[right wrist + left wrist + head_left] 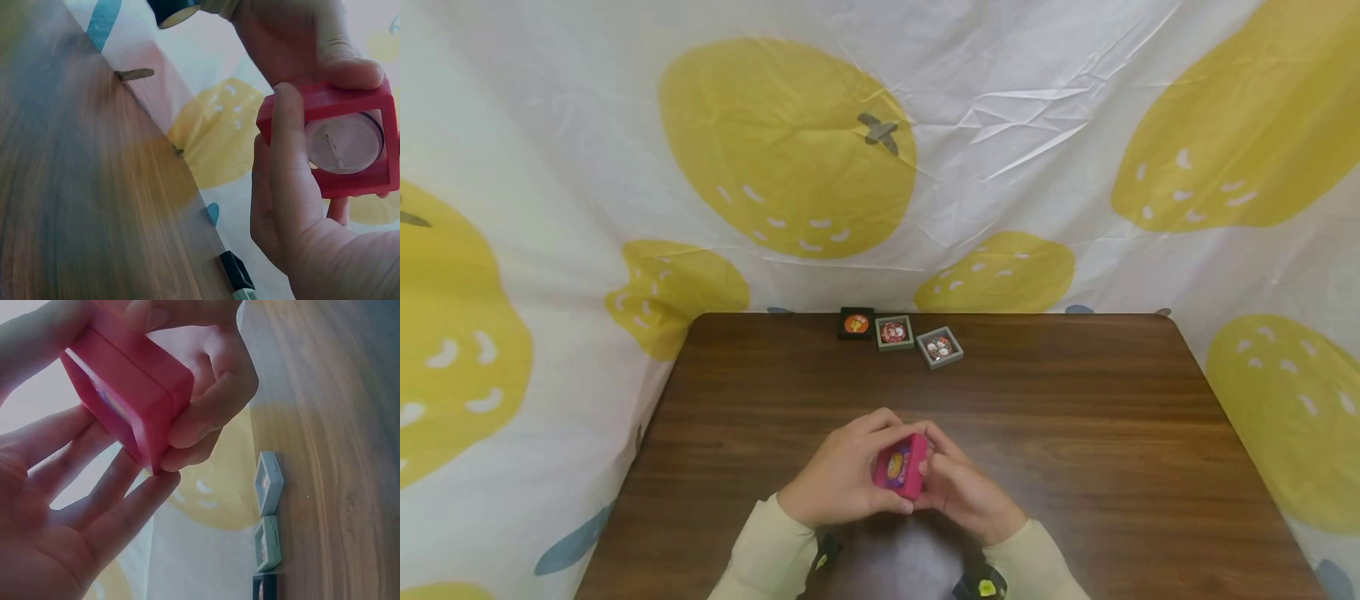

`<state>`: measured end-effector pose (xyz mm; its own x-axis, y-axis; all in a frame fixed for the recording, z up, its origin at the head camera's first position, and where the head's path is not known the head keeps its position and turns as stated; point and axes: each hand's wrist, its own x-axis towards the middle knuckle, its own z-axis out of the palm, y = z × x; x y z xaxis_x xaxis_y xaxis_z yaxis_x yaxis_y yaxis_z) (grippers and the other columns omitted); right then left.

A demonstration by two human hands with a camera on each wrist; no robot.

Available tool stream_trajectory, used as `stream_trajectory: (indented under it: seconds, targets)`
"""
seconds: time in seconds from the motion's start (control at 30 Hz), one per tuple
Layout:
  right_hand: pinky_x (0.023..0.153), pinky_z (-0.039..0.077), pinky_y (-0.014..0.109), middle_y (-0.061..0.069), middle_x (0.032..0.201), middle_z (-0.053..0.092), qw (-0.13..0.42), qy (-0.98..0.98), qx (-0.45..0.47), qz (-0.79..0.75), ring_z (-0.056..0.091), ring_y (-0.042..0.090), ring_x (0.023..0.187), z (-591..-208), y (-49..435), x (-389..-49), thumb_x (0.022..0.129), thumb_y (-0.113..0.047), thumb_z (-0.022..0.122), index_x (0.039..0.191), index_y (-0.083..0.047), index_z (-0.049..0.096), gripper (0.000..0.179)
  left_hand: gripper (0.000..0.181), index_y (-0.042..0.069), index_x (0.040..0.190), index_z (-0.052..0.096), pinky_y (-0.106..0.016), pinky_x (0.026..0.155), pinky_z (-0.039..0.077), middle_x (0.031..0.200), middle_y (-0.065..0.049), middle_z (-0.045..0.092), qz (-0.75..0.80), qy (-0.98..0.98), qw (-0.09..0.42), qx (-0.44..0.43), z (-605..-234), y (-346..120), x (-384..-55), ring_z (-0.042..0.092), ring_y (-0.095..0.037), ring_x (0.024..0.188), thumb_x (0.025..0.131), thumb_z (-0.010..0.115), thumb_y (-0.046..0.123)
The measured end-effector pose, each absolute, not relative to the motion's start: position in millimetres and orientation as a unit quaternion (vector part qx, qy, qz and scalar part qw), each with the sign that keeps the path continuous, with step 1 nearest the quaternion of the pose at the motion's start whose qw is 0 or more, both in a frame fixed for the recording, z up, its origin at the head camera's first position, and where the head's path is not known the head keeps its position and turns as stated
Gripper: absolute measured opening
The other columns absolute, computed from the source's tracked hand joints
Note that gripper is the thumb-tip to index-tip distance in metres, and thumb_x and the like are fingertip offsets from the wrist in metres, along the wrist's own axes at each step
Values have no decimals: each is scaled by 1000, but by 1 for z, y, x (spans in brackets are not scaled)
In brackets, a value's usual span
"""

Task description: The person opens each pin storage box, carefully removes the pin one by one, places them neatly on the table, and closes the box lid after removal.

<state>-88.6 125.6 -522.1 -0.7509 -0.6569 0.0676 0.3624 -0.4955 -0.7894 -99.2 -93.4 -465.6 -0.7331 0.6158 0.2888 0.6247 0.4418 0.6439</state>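
A pink-red square display case (915, 468) is held between both hands above the table, tilted on edge. Inside it sits a round pin badge (896, 467) with a yellow and purple front. From the other side, the right wrist view shows the pin badge's pale back (350, 147) and its metal pin. My left hand (846, 475) grips the case from the left, thumb at the lower edge and fingers at the upper. From the right, my right hand (962, 487) holds its side, fingers and thumb against the frame.
At the table's far edge stand a black case (856, 323), a grey-green case (894, 333) and a light grey case (939, 347), each with a round badge inside. Behind the brown wooden table (1075, 417) hangs a white curtain (1000, 167) printed with yellow fruit.
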Motion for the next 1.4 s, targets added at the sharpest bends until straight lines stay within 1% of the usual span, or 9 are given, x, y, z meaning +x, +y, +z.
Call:
stream_trajectory:
  seconds: [0.17, 0.3, 0.43, 0.57, 0.73, 0.8, 0.97, 1.2, 1.4]
  targets:
    - [85, 61, 42, 11, 130, 58, 317, 380, -178, -851, 68, 27, 105, -521, 125, -89, 100, 1, 39, 135, -20, 50, 42, 87, 14, 145, 71, -35, 93, 57, 119, 11, 63, -395, -842, 19, -367, -469, -95, -99, 65, -9, 106, 68, 107, 32]
    - [90, 62, 49, 14, 132, 62, 323, 365, -185, -854, 71, 31, 107, -522, 130, -88, 102, 1, 37, 136, -17, 51, 41, 82, 13, 144, 71, -36, 96, 57, 122, 13, 61, -420, -833, -3, -360, -471, -96, -98, 64, -10, 109, 71, 105, 29]
    - [91, 62, 53, 19, 132, 67, 316, 373, -203, -849, 73, 33, 107, -520, 134, -84, 102, 4, 35, 137, -14, 49, 42, 79, 12, 143, 70, -36, 97, 57, 124, 14, 60, -435, -831, -15, -348, -470, -98, -93, 63, -9, 110, 73, 104, 27]
    - [93, 61, 49, 17, 132, 69, 317, 374, -203, -847, 70, 31, 113, -520, 134, -83, 104, 5, 35, 139, -15, 48, 43, 80, 11, 142, 71, -35, 95, 57, 124, 13, 60, -429, -834, -11, -346, -468, -97, -91, 64, -9, 108, 72, 105, 28]
    - [89, 60, 40, 11, 125, 67, 311, 358, -205, -856, 67, 26, 110, -523, 136, -82, 106, 5, 30, 139, -15, 48, 43, 84, 10, 145, 69, -34, 96, 57, 125, 10, 59, -410, -839, -26, -357, -465, -93, -91, 63, -11, 109, 74, 104, 35]
    - [89, 60, 40, 11, 127, 66, 310, 355, -202, -858, 67, 26, 110, -524, 136, -81, 107, 4, 30, 140, -15, 47, 42, 84, 11, 146, 69, -34, 96, 57, 125, 10, 59, -401, -844, -28, -355, -464, -93, -91, 63, -10, 108, 74, 104, 38]
    - [91, 60, 42, 15, 134, 61, 312, 359, -189, -859, 67, 29, 113, -524, 135, -81, 110, 0, 35, 140, -14, 47, 35, 85, 11, 146, 68, -33, 95, 58, 124, 10, 59, -390, -852, -32, -348, -463, -93, -90, 64, -9, 106, 73, 104, 38]
    - [90, 59, 40, 12, 134, 61, 306, 373, -186, -856, 66, 26, 114, -524, 131, -81, 111, -2, 36, 137, -16, 49, 33, 85, 12, 145, 68, -36, 99, 56, 124, 11, 60, -397, -852, -31, -340, -464, -93, -91, 63, -9, 109, 73, 104, 38]
    - [87, 60, 38, 12, 132, 60, 297, 388, -181, -853, 68, 25, 110, -525, 129, -80, 110, -3, 39, 135, -17, 50, 30, 85, 12, 146, 68, -37, 100, 56, 125, 11, 59, -399, -852, -34, -339, -463, -93, -90, 62, -10, 112, 74, 104, 38]
